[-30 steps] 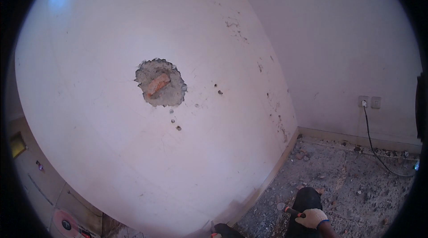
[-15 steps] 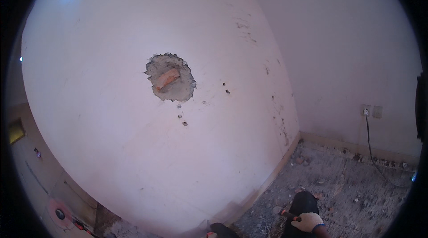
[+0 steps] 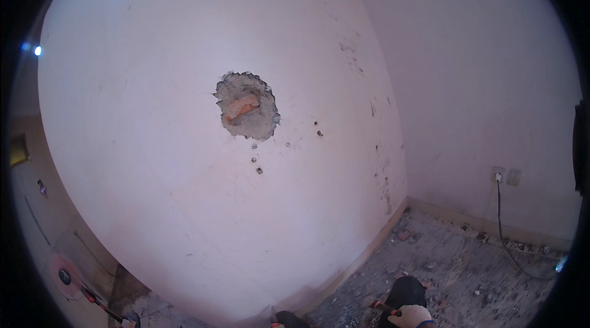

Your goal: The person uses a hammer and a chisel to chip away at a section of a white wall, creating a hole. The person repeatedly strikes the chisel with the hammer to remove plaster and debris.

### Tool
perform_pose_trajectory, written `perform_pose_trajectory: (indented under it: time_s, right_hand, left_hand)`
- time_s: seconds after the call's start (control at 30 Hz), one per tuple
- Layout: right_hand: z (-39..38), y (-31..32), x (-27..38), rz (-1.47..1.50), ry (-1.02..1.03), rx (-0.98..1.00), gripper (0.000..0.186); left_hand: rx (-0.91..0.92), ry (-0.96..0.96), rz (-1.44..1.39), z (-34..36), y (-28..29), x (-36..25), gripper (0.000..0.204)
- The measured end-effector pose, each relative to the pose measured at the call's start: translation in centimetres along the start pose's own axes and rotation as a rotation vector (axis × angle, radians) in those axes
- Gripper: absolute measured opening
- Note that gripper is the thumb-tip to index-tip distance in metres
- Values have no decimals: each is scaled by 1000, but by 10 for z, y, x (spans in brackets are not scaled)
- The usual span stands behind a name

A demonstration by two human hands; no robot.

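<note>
In the white wall ahead is a rough, roughly round hole [image 3: 261, 128] with grey masonry and a piece of orange brick [image 3: 244, 107] showing inside. At the lower right my right hand [image 3: 413, 316], in a white knitted glove, is closed around the black and orange handle of a hammer [image 3: 382, 307], beside my dark-clothed knee [image 3: 406, 292]. My left hand [image 3: 278, 326] barely shows at the bottom edge. A thin, chisel-like metal tool [image 3: 273, 312] stands up from it. Most of that hand is cut off.
Rubble and dust cover the floor [image 3: 455, 266]. A black cable [image 3: 499, 217] hangs from a wall socket [image 3: 498, 174] on the right wall. A round pinkish fan [image 3: 64, 276] stands at the lower left. Small drilled holes [image 3: 319, 133] mark the wall.
The view has shifted, so the wall hole sits slightly farther right and the floor lower. Both hands appear lower and more to the left, still with their tools.
</note>
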State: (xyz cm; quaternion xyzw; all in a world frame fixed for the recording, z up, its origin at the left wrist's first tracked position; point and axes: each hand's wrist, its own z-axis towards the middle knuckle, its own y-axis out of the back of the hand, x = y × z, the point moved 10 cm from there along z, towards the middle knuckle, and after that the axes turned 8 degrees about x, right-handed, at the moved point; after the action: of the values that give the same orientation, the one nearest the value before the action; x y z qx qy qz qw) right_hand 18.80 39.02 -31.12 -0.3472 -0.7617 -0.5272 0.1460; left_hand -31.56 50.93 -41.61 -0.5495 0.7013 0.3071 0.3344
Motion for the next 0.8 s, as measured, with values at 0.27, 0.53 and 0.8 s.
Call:
perform_pose_trajectory:
  time_s: [0.27,0.53,0.8]
  right_hand:
    - [0,-4,2,-37,-14,0,48]
    - [8,-12,-2,-93,24,-22,49]
    - [6,-13,-2,-61,51,-27,48]
  left_hand:
    - [5,16,-7,6,5,8,59]
    - [-21,-120,-65,-13,-7,-14,56]
    - [66,-100,42,-12,-14,-25,38]
